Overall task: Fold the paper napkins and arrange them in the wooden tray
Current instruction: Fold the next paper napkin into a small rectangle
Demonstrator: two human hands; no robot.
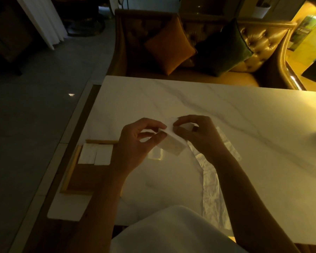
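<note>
White paper napkin (173, 144) sits mid-air between you, pinched by your left hand (135, 143) and right hand (199, 136) to square its edges; the wooden tray (70, 170) at nine o'clock holds two folded napkins (88, 154).

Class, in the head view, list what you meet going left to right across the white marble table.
Light wooden tray → two folded white paper napkins → left hand → partly folded white napkin → right hand.

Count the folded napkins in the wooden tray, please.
2. One napkin in the tray's far left corner, the other just right of it. The left arm may hide more.
</note>
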